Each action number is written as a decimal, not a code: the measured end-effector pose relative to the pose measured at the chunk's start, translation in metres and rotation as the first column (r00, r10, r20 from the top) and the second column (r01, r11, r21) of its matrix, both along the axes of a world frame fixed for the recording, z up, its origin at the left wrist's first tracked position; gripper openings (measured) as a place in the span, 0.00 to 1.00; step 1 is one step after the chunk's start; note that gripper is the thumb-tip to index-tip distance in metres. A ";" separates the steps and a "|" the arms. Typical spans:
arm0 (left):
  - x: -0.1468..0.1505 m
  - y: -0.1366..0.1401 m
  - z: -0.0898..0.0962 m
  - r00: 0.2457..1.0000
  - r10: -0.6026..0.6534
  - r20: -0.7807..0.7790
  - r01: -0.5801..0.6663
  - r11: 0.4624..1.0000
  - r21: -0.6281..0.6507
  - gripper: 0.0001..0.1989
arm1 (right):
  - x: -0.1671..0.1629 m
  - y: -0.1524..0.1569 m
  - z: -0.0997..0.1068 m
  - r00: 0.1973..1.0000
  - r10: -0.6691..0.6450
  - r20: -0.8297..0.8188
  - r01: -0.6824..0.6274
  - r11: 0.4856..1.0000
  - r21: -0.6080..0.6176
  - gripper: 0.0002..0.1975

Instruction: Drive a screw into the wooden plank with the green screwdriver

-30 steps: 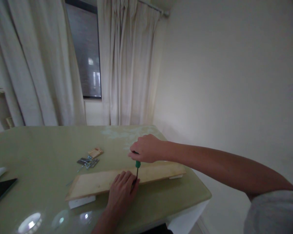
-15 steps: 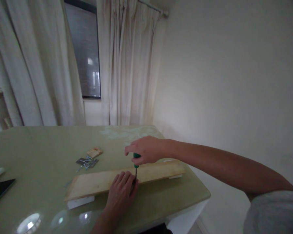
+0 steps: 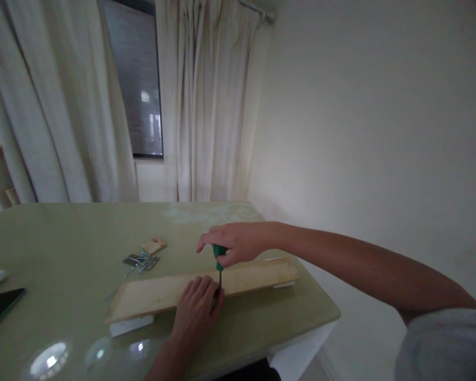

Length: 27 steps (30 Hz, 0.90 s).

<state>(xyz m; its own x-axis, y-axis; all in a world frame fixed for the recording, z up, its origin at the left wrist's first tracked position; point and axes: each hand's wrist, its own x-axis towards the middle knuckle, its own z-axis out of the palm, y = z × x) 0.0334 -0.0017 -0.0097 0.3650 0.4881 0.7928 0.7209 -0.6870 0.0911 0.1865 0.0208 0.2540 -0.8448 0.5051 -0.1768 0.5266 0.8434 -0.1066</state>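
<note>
A pale wooden board [image 3: 154,297] lies lengthwise across the table, raised on white blocks. My left hand [image 3: 196,309] grips its near edge, fingers bent over the top and thumb by the screwdriver's tip. Something small and dark shows between thumb and fingers, mostly covered. Above it my right hand [image 3: 240,243] is closed on the green handle of a screwdriver [image 3: 220,259], with the index finger reaching past it. The screwdriver stands nearly upright, its shaft running down beside the left thumb. Its very tip is hard to make out.
Beyond the board lies a pile of metal hinges and screws [image 3: 143,261] next to a small wooden piece [image 3: 153,245]. A dark flat device [image 3: 2,307] is at the left. White blocks [image 3: 130,325] sit under the board. The wall [image 3: 365,132] rises beyond the table's right side.
My right hand has shifted slightly left and its fingers have turned around the green handle. The left hand and the board stay in place; the view has moved a little.
</note>
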 end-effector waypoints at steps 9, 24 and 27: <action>0.000 -0.004 0.007 1.000 -0.004 0.004 0.004 1.000 -0.024 0.04 | -0.009 -0.008 -0.004 0.934 -0.352 0.068 0.311 0.890 0.334 0.33; 0.001 -0.003 0.004 1.000 0.022 -0.017 -0.022 1.000 -0.017 0.07 | -0.006 -0.008 -0.003 0.996 -0.084 0.034 0.081 0.991 0.103 0.26; 0.001 -0.004 0.007 0.999 0.040 -0.028 -0.041 0.999 -0.008 0.09 | -0.011 -0.012 -0.004 0.975 -0.215 0.064 0.191 0.945 0.265 0.23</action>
